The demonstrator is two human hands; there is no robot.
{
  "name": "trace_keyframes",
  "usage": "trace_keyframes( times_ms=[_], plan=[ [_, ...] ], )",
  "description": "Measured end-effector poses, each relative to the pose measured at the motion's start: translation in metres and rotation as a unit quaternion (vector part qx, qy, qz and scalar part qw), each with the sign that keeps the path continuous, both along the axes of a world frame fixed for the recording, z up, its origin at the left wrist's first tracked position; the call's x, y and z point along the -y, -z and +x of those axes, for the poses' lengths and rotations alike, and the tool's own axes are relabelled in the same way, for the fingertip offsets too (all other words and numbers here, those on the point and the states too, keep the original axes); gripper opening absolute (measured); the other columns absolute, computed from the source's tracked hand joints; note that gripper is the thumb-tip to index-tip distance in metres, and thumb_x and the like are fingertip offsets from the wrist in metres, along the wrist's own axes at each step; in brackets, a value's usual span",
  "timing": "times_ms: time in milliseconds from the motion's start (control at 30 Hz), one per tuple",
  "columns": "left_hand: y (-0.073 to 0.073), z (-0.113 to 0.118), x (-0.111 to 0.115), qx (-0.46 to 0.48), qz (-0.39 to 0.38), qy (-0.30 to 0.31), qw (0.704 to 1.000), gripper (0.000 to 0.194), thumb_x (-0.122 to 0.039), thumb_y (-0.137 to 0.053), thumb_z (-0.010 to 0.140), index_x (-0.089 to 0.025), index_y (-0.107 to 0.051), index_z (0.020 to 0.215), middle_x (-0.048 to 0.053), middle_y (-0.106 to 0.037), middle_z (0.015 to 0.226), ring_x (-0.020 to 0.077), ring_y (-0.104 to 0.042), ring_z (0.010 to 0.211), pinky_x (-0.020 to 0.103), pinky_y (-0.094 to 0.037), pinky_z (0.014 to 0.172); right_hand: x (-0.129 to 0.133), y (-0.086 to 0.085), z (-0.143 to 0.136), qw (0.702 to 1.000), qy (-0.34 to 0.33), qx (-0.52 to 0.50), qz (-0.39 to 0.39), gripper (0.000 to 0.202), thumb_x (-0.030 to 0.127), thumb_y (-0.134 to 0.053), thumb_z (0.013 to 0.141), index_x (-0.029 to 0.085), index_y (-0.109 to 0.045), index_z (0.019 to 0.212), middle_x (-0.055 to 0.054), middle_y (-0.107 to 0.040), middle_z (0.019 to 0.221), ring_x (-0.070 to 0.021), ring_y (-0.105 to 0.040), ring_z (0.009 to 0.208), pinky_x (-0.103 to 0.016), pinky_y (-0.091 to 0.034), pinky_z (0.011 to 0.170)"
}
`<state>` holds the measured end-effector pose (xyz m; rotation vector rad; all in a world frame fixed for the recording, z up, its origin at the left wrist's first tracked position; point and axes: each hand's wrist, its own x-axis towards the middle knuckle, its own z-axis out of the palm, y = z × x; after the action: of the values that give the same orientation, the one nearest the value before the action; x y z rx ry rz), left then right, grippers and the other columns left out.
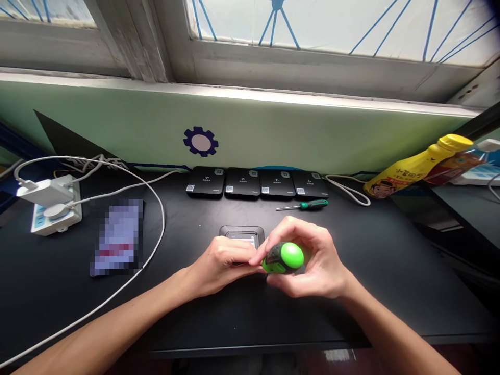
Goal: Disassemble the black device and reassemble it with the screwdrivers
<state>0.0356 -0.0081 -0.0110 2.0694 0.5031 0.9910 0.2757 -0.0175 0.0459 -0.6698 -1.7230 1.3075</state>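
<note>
My right hand (312, 260) is wrapped around a screwdriver (292, 255) with a bright green and black handle, its butt end facing up toward me. The shaft and tip are hidden. My left hand (230, 260) is closed in a pinch beside the front of the handle, its fingertips close to those of my right hand. What it pinches is hidden. Under and just behind my left hand lies a small black box (242, 229) with a pale label, partly covered by my fingers.
Several flat black boxes (205, 182) stand in a row against the panel. Before them lies a green-handled screwdriver (312, 204). On the left are a power strip (57, 208), a white cable (163, 224) and a blurred-out phone-shaped item (119, 237). A yellow bottle (417, 166) leans at the right.
</note>
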Motion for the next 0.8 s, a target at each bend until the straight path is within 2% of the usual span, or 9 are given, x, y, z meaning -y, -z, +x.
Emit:
trace_keyframes(
  times_ms=[67,167,267,333,433,500,600,667,800],
  plan=[
    [0.0,0.0,0.001,-0.001,0.001,0.003,1.0,0.021,-0.031,-0.073,0.111,-0.02,-0.083,0.097,0.003,-0.075,0.084,0.0148,-0.066,0.07,0.027,-0.05,0.065,-0.002,0.001,-0.003,0.999,-0.002,-0.02,0.028,0.048,0.021,-0.108,0.07,0.026,-0.075,0.104,-0.004,-0.081,0.095,-0.0256,-0.079,0.088,-0.037,-0.063,0.072],
    [0.001,0.001,0.001,-0.003,0.018,-0.005,1.0,0.015,-0.028,-0.074,0.111,-0.021,-0.084,0.102,0.004,-0.08,0.091,0.0156,-0.071,0.074,0.027,-0.054,0.067,-0.004,0.002,-0.005,0.998,0.016,-0.025,0.058,0.04,0.016,-0.107,0.069,0.023,-0.075,0.092,-0.004,-0.079,0.1,-0.0214,-0.074,0.085,-0.036,-0.06,0.073],
    [0.0,0.0,0.0,-0.02,0.09,-0.043,0.995,0.005,-0.027,-0.08,0.105,-0.023,-0.083,0.108,0.007,-0.083,0.107,0.0221,-0.078,0.096,0.035,-0.061,0.088,-0.005,0.002,-0.004,0.997,0.021,-0.01,0.067,0.036,0.014,-0.106,0.07,0.022,-0.075,0.088,-0.003,-0.075,0.095,-0.019,-0.068,0.081,-0.034,-0.056,0.07],
    [-0.001,-0.002,-0.003,-0.057,0.126,-0.08,0.987,0.031,-0.034,-0.089,0.095,-0.024,-0.08,0.123,0.01,-0.081,0.124,0.0302,-0.075,0.118,0.045,-0.059,0.105,-0.006,0.002,-0.002,0.997,0.019,0.001,0.078,0.035,0.014,-0.105,0.072,0.023,-0.077,0.091,-0.002,-0.074,0.09,-0.019,-0.065,0.08,-0.034,-0.054,0.07],
    [-0.003,-0.007,-0.007,-0.122,0.107,-0.11,0.981,0.081,-0.049,-0.098,0.081,-0.025,-0.066,0.152,0.016,-0.071,0.148,0.0374,-0.067,0.136,0.052,-0.054,0.116,-0.006,0.003,0.0,0.995,0.01,0.015,0.093,0.034,0.012,-0.102,0.073,0.023,-0.08,0.096,-0.002,-0.074,0.083,-0.0179,-0.061,0.075,-0.034,-0.05,0.067],
    [-0.003,-0.01,-0.008,-0.15,0.079,-0.11,0.979,0.093,-0.052,-0.098,0.078,-0.026,-0.059,0.159,0.015,-0.066,0.155,0.0373,-0.065,0.138,0.052,-0.053,0.118,-0.005,0.003,0.001,0.997,0.004,0.018,0.076,0.034,0.01,-0.099,0.076,0.023,-0.081,0.102,-0.002,-0.076,0.086,-0.0183,-0.064,0.075,-0.034,-0.052,0.067],
    [-0.003,-0.011,-0.008,-0.178,0.046,-0.103,0.977,0.084,-0.051,-0.096,0.079,-0.03,-0.063,0.153,0.012,-0.065,0.155,0.0359,-0.066,0.137,0.051,-0.053,0.118,-0.001,0.005,0.004,1.0,0.008,0.012,0.017,0.038,0.01,-0.096,0.078,0.024,-0.077,0.109,-0.004,-0.079,0.094,-0.021,-0.075,0.079,-0.034,-0.059,0.068],
    [-0.003,-0.011,-0.007,-0.19,0.033,-0.102,0.976,0.076,-0.051,-0.096,0.079,-0.032,-0.067,0.146,0.01,-0.065,0.155,0.0355,-0.065,0.137,0.051,-0.052,0.118,0.001,0.004,0.005,1.0,0.008,0.016,-0.016,0.04,0.01,-0.095,0.079,0.024,-0.073,0.109,-0.003,-0.08,0.09,-0.0227,-0.078,0.079,-0.034,-0.062,0.067],
    [-0.003,-0.01,-0.006,-0.195,0.028,-0.107,0.975,0.071,-0.053,-0.097,0.079,-0.032,-0.071,0.142,0.01,-0.064,0.155,0.0359,-0.065,0.136,0.051,-0.052,0.116,0.003,-0.001,0.003,1.0,0.001,0.02,-0.012,0.04,0.001,-0.085,0.079,0.024,-0.07,0.109,-0.003,-0.082,0.088,-0.0266,-0.082,0.085,-0.034,-0.062,0.066]
  ],
)
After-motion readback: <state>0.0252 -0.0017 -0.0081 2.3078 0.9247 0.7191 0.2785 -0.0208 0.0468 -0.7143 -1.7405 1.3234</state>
